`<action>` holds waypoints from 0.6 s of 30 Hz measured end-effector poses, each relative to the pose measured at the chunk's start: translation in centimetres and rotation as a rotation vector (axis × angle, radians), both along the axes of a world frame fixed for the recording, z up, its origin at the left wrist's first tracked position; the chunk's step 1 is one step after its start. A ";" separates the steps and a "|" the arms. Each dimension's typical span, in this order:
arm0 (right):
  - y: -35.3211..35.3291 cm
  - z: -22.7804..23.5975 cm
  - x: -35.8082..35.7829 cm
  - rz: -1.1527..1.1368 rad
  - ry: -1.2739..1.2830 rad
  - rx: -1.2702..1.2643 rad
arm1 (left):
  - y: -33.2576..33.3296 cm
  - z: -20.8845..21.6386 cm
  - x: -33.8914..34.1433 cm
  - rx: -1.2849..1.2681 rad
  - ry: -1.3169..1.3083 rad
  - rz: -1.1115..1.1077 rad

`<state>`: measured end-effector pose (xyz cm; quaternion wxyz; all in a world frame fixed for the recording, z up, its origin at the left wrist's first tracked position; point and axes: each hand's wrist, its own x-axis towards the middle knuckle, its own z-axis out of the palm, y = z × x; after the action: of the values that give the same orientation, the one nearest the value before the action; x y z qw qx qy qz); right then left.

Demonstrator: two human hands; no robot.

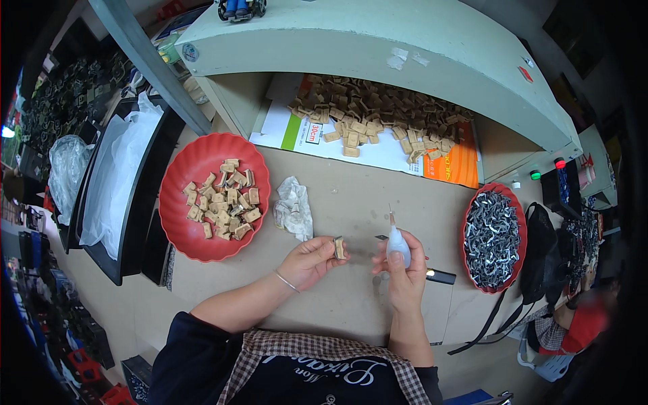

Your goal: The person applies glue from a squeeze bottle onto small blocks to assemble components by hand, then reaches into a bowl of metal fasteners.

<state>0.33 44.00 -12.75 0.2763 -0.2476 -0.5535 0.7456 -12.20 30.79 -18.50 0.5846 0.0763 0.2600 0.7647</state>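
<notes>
My left hand (314, 263) pinches a small tan block with a metal piece on it (339, 248) between thumb and fingers. Level with it on the right, my right hand (403, 273) is closed around a white squeeze bottle (398, 247), its thin needle tip pointing up and away from me. A dark pointed tip (382, 237) sticks out beside the bottle at my right fingers; what it belongs to is hidden. Just right of that hand is a black cylindrical thing (441, 276); I cannot tell whether the hand holds it. A crumpled white cloth (293, 208) lies beyond my left hand.
A red scalloped bowl (177, 236) of tan blocks stands left. At right, another red bowl (466, 248) holds many curved metal pieces. Loose tan blocks (378, 111) pile under a pale green shelf (351, 54). Black trays (128, 253) with white sheeting stand far left; a person (584, 327) sits far right.
</notes>
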 end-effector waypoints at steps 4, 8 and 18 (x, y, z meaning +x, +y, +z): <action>0.2 0.3 -0.1 0.005 0.009 -0.044 | 0.2 0.5 0.2 -0.036 0.019 0.039; -0.1 0.3 -0.2 0.024 0.032 -0.083 | -0.1 0.3 0.0 -0.034 0.050 0.069; -0.3 0.7 -0.3 -0.023 0.035 -0.173 | 0.1 0.6 0.5 -0.057 0.108 0.063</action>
<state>0.05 43.70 -12.08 0.2720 -0.2642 -0.4791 0.7916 -11.72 30.86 -17.90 0.5476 0.0925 0.3150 0.7697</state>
